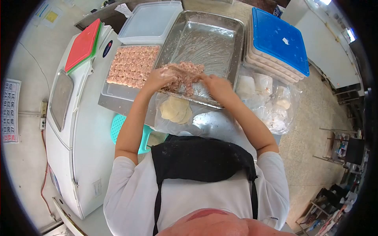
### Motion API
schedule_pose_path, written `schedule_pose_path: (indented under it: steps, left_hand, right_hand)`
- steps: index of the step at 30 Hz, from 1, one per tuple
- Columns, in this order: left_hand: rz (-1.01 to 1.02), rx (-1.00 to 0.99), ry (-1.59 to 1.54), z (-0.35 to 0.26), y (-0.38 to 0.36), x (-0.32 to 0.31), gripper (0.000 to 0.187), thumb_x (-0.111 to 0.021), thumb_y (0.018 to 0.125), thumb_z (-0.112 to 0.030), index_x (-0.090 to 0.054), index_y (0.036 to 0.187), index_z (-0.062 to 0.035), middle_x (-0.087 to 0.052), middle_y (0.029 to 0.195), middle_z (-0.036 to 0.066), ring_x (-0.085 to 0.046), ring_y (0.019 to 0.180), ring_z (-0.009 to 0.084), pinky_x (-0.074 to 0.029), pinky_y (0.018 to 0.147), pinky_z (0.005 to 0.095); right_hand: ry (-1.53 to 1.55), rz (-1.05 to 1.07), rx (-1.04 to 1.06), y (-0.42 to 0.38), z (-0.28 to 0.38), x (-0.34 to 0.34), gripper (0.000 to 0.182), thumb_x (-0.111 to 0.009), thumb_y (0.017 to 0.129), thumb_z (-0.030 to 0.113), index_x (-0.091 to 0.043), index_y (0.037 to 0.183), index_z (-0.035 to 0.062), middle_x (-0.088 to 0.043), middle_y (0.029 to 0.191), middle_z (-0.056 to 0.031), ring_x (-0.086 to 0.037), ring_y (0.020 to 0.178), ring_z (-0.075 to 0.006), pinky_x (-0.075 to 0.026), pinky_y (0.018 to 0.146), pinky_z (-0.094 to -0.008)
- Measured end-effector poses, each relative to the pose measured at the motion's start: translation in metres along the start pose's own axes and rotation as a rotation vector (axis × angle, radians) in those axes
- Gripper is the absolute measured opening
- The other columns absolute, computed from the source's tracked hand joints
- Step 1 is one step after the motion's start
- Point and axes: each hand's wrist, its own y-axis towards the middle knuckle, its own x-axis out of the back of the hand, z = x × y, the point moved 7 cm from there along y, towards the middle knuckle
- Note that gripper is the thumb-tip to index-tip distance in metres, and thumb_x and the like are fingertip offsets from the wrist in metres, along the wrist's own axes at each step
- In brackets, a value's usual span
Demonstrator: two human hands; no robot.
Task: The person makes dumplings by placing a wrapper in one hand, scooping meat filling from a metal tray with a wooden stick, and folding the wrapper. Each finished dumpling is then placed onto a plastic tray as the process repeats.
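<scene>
A deep metal tray [204,51] lies ahead of me, its near left part heaped with ground meat [185,80]. My left hand [160,78] is curled at the left side of the heap, with a whitish film over its fingers. From the right, my right hand [217,88] reaches over the near rim, fingers closed. A thin, brownish straight edge runs from its fingertips across the meat toward my left hand; what it belongs to I cannot tell. Round pale dough wrappers [176,110] lie stacked on plastic just below the tray.
Left of the metal tray, a plastic container [134,67] holds rows of meat-filled dumplings. Behind it sits a lidded clear container [149,23]. Stacked trays under a blue lid [279,39] and bagged white packs [271,102] stand right. A white freezer [90,129] and turquoise stool [144,139] are left.
</scene>
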Motion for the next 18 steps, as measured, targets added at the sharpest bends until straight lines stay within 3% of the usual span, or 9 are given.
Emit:
schedule_pose_path:
  steps: [2,5,7,11,13,14,16,17,18]
  left_hand:
    - [-0.050,0.020,0.115,-0.008,-0.004,0.006,0.054,-0.076,0.076,-0.020,-0.056,0.120,0.0039,-0.065,0.112,0.011,-0.061,0.098,0.0177,-0.048,0.086,0.0315]
    - [-0.091,-0.077,-0.004,-0.060,-0.034,0.014,0.051,-0.076,0.077,-0.018,-0.057,0.120,0.0015,-0.064,0.113,0.011,-0.060,0.099,0.0170,-0.048,0.086,0.0318]
    - [-0.155,-0.337,0.072,-0.081,-0.037,0.020,0.046,-0.076,0.077,-0.018,-0.059,0.116,-0.0009,-0.064,0.109,0.009,-0.060,0.097,0.0166,-0.048,0.086,0.0309]
    - [-0.011,-0.346,0.110,-0.081,-0.026,0.014,0.042,-0.077,0.076,-0.018,-0.062,0.112,-0.0025,-0.065,0.106,0.009,-0.061,0.095,0.0185,-0.048,0.085,0.0303]
    - [-0.019,-0.665,0.278,-0.112,-0.032,0.007,0.040,-0.077,0.073,-0.017,-0.064,0.108,-0.0017,-0.067,0.102,0.009,-0.063,0.089,0.0204,-0.049,0.081,0.0299]
    - [-0.021,-0.667,0.276,-0.108,-0.028,0.005,0.040,-0.077,0.073,-0.017,-0.064,0.108,-0.0017,-0.067,0.102,0.009,-0.063,0.089,0.0204,-0.049,0.081,0.0299]
    - [0.095,-0.331,0.190,-0.069,-0.009,-0.005,0.037,-0.076,0.072,-0.016,-0.065,0.105,-0.0023,-0.067,0.101,0.010,-0.063,0.090,0.0217,-0.049,0.079,0.0312]
    - [0.093,-0.329,0.195,-0.060,-0.004,-0.008,0.037,-0.076,0.072,-0.016,-0.065,0.105,-0.0023,-0.067,0.101,0.010,-0.063,0.090,0.0217,-0.049,0.079,0.0312]
    - [0.059,-0.207,0.157,-0.045,0.003,-0.009,0.037,-0.076,0.072,-0.018,-0.066,0.104,-0.0029,-0.067,0.101,0.010,-0.063,0.089,0.0212,-0.050,0.078,0.0311]
  right_hand:
    - [-0.022,0.041,0.006,-0.001,-0.026,-0.003,0.022,-0.049,0.091,0.019,-0.060,0.107,0.0084,-0.064,0.084,-0.0139,-0.064,0.078,-0.0341,-0.050,0.065,-0.0469]
    - [0.006,0.102,-0.025,-0.015,-0.025,0.024,0.024,-0.051,0.091,0.021,-0.063,0.102,0.0031,-0.065,0.081,-0.0152,-0.064,0.080,-0.0345,-0.049,0.069,-0.0466]
    - [0.326,0.048,-0.068,-0.020,-0.017,0.059,0.028,-0.055,0.092,0.023,-0.064,0.107,0.0016,-0.066,0.090,-0.0189,-0.064,0.084,-0.0360,-0.050,0.071,-0.0442]
    - [0.666,0.079,-0.025,-0.021,0.015,0.065,0.030,-0.057,0.092,0.027,-0.065,0.110,0.0032,-0.066,0.098,-0.0213,-0.063,0.088,-0.0379,-0.050,0.075,-0.0420]
    - [0.648,0.127,0.018,-0.018,0.020,0.032,0.030,-0.058,0.092,0.027,-0.066,0.111,0.0054,-0.066,0.101,-0.0215,-0.063,0.090,-0.0378,-0.051,0.078,-0.0395]
    - [0.603,0.124,0.044,-0.016,0.011,0.029,0.032,-0.057,0.093,0.029,-0.065,0.113,0.0062,-0.067,0.095,-0.0191,-0.064,0.087,-0.0366,-0.051,0.075,-0.0407]
    - [0.439,0.099,0.049,-0.010,-0.005,0.037,0.032,-0.056,0.093,0.029,-0.064,0.115,0.0077,-0.066,0.093,-0.0181,-0.064,0.085,-0.0359,-0.051,0.073,-0.0418]
    - [0.279,0.071,0.054,-0.008,-0.008,0.042,0.031,-0.055,0.093,0.029,-0.063,0.116,0.0093,-0.065,0.090,-0.0171,-0.064,0.083,-0.0351,-0.052,0.072,-0.0429]
    - [0.282,0.068,0.061,-0.009,0.002,0.045,0.031,-0.055,0.093,0.029,-0.063,0.116,0.0093,-0.065,0.090,-0.0171,-0.064,0.083,-0.0351,-0.052,0.072,-0.0429]
